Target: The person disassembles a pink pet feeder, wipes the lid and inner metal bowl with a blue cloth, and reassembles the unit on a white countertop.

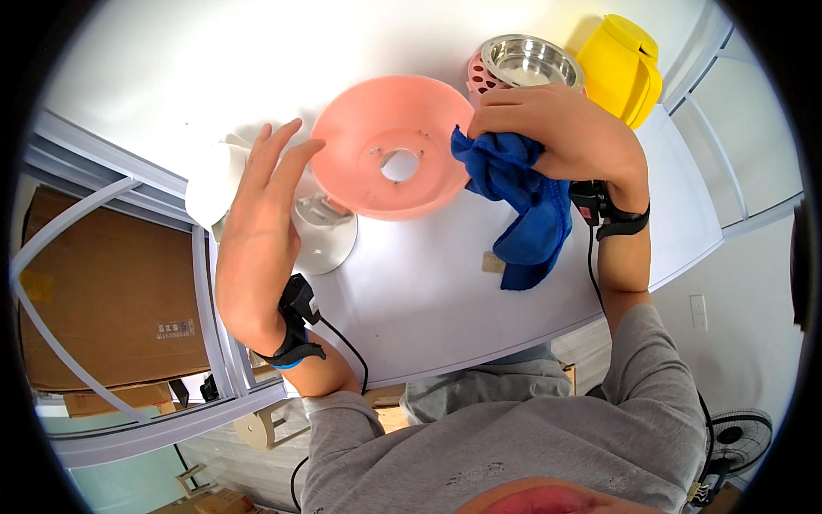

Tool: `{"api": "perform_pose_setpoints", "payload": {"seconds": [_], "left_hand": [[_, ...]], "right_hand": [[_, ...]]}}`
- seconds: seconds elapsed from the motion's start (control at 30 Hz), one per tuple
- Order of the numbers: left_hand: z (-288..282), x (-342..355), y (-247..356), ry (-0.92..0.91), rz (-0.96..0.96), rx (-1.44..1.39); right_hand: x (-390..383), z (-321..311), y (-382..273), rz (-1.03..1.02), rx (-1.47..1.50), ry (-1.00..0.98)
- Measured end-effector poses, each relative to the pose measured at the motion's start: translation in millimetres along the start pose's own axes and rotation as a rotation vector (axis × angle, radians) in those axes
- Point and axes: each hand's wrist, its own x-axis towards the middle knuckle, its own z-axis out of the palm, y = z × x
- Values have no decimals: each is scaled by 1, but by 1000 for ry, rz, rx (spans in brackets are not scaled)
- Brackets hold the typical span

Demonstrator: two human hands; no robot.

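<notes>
A round pink plastic bowl (355, 128) with a hole through its middle is on the white table, with a few small dark specks around the hole. My left hand (261, 206) is at the bowl's left rim, its fingers stretched and spread. One fingertip meets the rim in the picture; I cannot tell if it presses there, and the thumb is mostly hidden. At the bowl's right side, my right hand (561, 128) is closed on a crumpled blue cloth (531, 236), whose end hangs toward the table's front. Partly under my left hand shows a round, glossy, pale piece (330, 244).
A steel bowl (531, 64) sits on a pink perforated piece (481, 75) at the back right, beside a yellow pitcher (621, 68). A white object (210, 184) stands left of my left hand. A small beige piece (492, 262) lies near the cloth. Cables run from both wrists.
</notes>
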Motion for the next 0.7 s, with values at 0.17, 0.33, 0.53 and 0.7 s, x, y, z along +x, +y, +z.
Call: {"api": "perform_pose_setpoints", "payload": {"seconds": [0.17, 0.33, 0.53, 0.7], "left_hand": [[-3, 2, 5, 31, 63, 13], [17, 12, 25, -16, 271, -198], [43, 15, 24, -272, 285, -150], [37, 15, 18, -207, 218, -107]], "right_hand": [[2, 6, -3, 27, -75, 28], [7, 15, -15, 46, -101, 40], [14, 17, -22, 64, -137, -17], [6, 15, -9, 56, -10, 44]]}}
